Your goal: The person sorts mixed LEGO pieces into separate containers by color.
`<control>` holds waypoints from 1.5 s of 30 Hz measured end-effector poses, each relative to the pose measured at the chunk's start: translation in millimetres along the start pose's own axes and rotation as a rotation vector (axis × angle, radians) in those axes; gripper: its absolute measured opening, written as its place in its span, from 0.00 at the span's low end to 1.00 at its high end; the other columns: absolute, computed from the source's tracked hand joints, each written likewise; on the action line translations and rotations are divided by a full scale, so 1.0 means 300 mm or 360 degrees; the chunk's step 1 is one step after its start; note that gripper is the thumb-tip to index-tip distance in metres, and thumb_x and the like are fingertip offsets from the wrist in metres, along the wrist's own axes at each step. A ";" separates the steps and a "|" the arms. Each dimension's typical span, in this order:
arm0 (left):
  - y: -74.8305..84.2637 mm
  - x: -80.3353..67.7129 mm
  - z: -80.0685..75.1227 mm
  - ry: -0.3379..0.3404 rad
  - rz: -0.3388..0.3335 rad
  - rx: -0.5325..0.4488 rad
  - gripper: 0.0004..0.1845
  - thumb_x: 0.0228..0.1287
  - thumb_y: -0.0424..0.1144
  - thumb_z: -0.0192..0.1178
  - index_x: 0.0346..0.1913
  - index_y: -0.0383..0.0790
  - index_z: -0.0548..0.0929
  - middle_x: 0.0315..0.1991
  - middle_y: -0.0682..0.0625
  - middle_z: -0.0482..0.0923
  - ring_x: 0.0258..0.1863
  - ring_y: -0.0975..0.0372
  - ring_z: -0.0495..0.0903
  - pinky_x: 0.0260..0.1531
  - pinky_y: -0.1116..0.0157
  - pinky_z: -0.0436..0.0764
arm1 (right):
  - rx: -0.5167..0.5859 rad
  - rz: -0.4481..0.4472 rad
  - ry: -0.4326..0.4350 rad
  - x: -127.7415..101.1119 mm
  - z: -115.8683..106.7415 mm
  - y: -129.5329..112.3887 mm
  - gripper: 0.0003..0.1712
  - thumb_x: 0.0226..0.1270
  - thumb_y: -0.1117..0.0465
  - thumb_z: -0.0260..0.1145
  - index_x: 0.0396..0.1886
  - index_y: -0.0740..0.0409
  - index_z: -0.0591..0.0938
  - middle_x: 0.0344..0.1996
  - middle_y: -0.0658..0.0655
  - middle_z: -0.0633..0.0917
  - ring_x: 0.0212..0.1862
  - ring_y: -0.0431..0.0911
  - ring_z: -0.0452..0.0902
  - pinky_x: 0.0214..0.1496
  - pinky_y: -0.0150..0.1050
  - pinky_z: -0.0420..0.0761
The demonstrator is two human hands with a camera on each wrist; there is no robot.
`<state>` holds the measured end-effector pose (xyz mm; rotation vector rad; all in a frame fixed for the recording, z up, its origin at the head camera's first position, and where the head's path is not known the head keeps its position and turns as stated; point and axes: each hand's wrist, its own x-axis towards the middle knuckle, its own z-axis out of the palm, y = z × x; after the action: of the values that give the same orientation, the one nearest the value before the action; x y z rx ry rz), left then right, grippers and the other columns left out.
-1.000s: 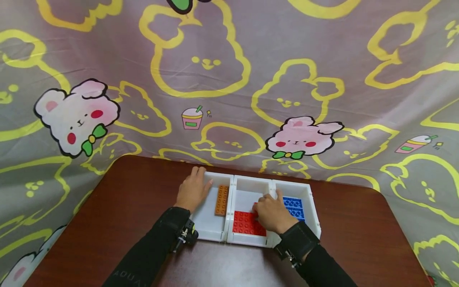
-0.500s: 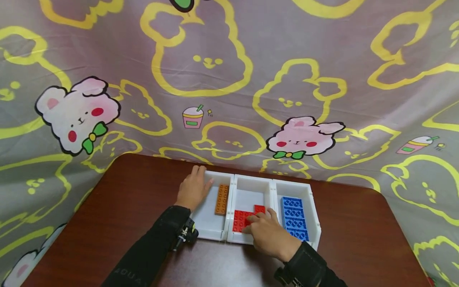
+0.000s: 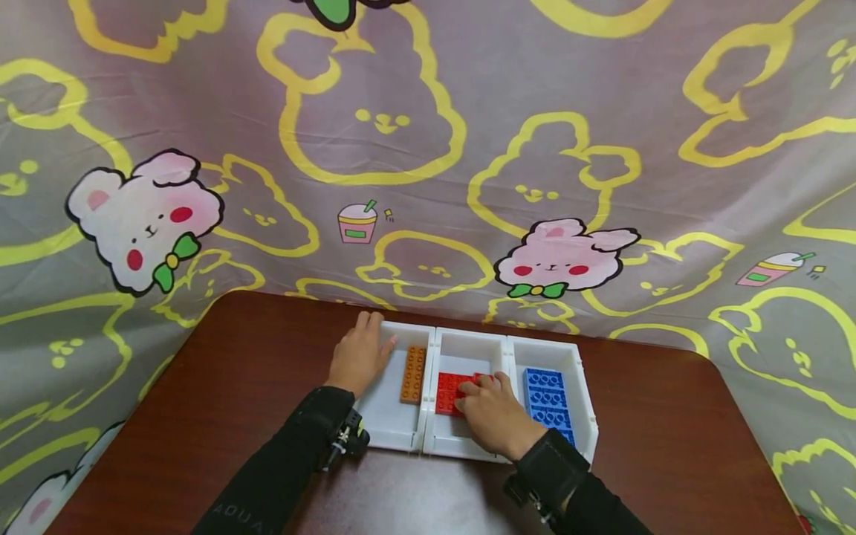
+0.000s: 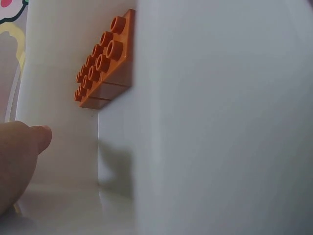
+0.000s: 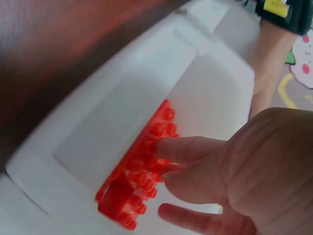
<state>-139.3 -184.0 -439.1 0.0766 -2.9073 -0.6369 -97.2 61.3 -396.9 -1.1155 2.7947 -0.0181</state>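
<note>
Three white trays stand joined side by side. My left hand [image 3: 360,355] rests on the far left rim of the left tray [image 3: 383,432], which holds an orange toy building brick [image 3: 412,375]. The left wrist view shows the brick [image 4: 108,63] lying against the tray wall, away from the thumb. In the middle tray [image 3: 461,342], my right hand [image 3: 496,416] touches a group of red toy building bricks [image 3: 448,394] with fairly straight fingers. Studs of the red bricks [image 5: 124,203] show around those fingertips in the right wrist view; the hand covers part of the group.
Blue toy building bricks [image 3: 547,397] lie in a row in the right tray [image 3: 588,416], beside my right hand. The trays stand on a dark wooden table [image 3: 254,349]. A printed curtain [image 3: 414,200] hangs behind its far edge.
My right hand has moved left, then away from me, and the red bricks have slid farther back in the middle tray. The blue bricks have come into fuller view. My left hand stays put.
</note>
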 end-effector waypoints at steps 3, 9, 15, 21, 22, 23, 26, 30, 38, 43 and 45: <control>0.001 -0.002 0.001 -0.0015 -0.0012 -0.0009 0.26 0.74 0.47 0.65 0.64 0.33 0.73 0.57 0.37 0.74 0.41 0.44 0.84 0.41 0.47 0.84 | 0.0009 0.0019 0.0016 0.024 0.006 0.018 0.12 0.63 0.65 0.75 0.47 0.57 0.91 0.52 0.58 0.86 0.56 0.59 0.78 0.67 0.65 0.70; -0.004 -0.005 0.011 -0.0007 0.0003 -0.0015 0.26 0.74 0.47 0.65 0.65 0.34 0.73 0.57 0.37 0.75 0.40 0.45 0.84 0.39 0.47 0.84 | 0.0039 0.0077 0.0049 0.063 0.030 0.053 0.19 0.64 0.68 0.73 0.55 0.58 0.89 0.60 0.59 0.85 0.63 0.61 0.75 0.69 0.65 0.69; -0.001 -0.006 0.013 -0.0008 0.0003 -0.0023 0.26 0.74 0.46 0.65 0.64 0.33 0.73 0.57 0.37 0.75 0.40 0.44 0.84 0.38 0.47 0.84 | 0.0082 0.0076 0.0085 0.064 0.045 0.073 0.19 0.65 0.69 0.72 0.55 0.59 0.88 0.60 0.62 0.83 0.64 0.62 0.73 0.70 0.64 0.69; 0.012 -0.003 0.011 -0.0004 0.0061 -0.0044 0.25 0.74 0.45 0.65 0.63 0.33 0.73 0.57 0.37 0.74 0.35 0.46 0.83 0.34 0.49 0.83 | 0.0136 0.0107 0.0184 0.007 0.005 0.066 0.09 0.63 0.71 0.73 0.43 0.62 0.91 0.44 0.61 0.88 0.54 0.59 0.80 0.68 0.65 0.70; 0.014 -0.002 0.010 0.0006 0.0076 -0.0039 0.25 0.74 0.46 0.65 0.63 0.33 0.73 0.56 0.37 0.74 0.34 0.47 0.83 0.33 0.49 0.83 | 0.0125 0.0121 0.0154 -0.009 -0.007 0.059 0.07 0.63 0.70 0.73 0.40 0.62 0.91 0.40 0.60 0.89 0.51 0.58 0.81 0.68 0.64 0.70; 0.015 -0.001 0.008 0.0021 0.0088 -0.0031 0.25 0.74 0.45 0.65 0.62 0.33 0.73 0.55 0.37 0.74 0.33 0.47 0.82 0.33 0.50 0.83 | 0.0117 0.0131 0.0104 -0.025 -0.019 0.049 0.04 0.63 0.70 0.73 0.36 0.62 0.91 0.36 0.59 0.88 0.48 0.57 0.81 0.69 0.64 0.70; 0.013 0.002 0.003 0.0052 0.0092 -0.0014 0.25 0.74 0.45 0.66 0.62 0.32 0.73 0.54 0.36 0.75 0.32 0.48 0.82 0.32 0.50 0.83 | 0.0077 0.0153 -0.0084 -0.063 -0.037 0.016 0.03 0.61 0.67 0.75 0.34 0.62 0.90 0.31 0.58 0.88 0.43 0.55 0.83 0.72 0.64 0.67; 0.002 0.001 -0.001 0.0040 0.0057 -0.0006 0.25 0.74 0.45 0.65 0.63 0.32 0.73 0.55 0.36 0.75 0.36 0.47 0.83 0.36 0.49 0.85 | -0.0004 0.0152 -0.0125 -0.081 -0.028 -0.012 0.03 0.60 0.66 0.75 0.33 0.63 0.90 0.30 0.58 0.88 0.44 0.54 0.84 0.72 0.65 0.66; -0.004 -0.003 0.004 -0.0024 -0.0013 -0.0006 0.26 0.75 0.45 0.65 0.64 0.32 0.73 0.57 0.36 0.74 0.41 0.44 0.84 0.40 0.47 0.85 | -0.0156 0.0149 0.0057 -0.057 0.005 0.012 0.07 0.62 0.63 0.74 0.38 0.61 0.91 0.40 0.57 0.90 0.51 0.54 0.81 0.70 0.67 0.67; -0.003 0.006 0.011 -0.0025 -0.0035 0.0004 0.27 0.75 0.46 0.65 0.65 0.33 0.72 0.58 0.36 0.74 0.43 0.43 0.84 0.41 0.46 0.85 | -0.0126 0.0164 0.0039 -0.047 0.002 0.023 0.09 0.63 0.61 0.74 0.41 0.61 0.91 0.42 0.58 0.90 0.53 0.55 0.80 0.71 0.67 0.66; -0.001 0.009 0.014 -0.0028 -0.0031 0.0008 0.26 0.75 0.46 0.65 0.65 0.33 0.72 0.59 0.36 0.74 0.42 0.43 0.84 0.41 0.46 0.84 | -0.0087 0.0173 0.0047 -0.051 0.002 0.026 0.10 0.64 0.62 0.74 0.42 0.61 0.91 0.43 0.58 0.90 0.54 0.56 0.80 0.71 0.67 0.66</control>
<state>-142.7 -182.9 -442.5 0.1001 -2.9284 -0.6368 -91.6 77.5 -396.0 -0.9804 2.8944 0.0533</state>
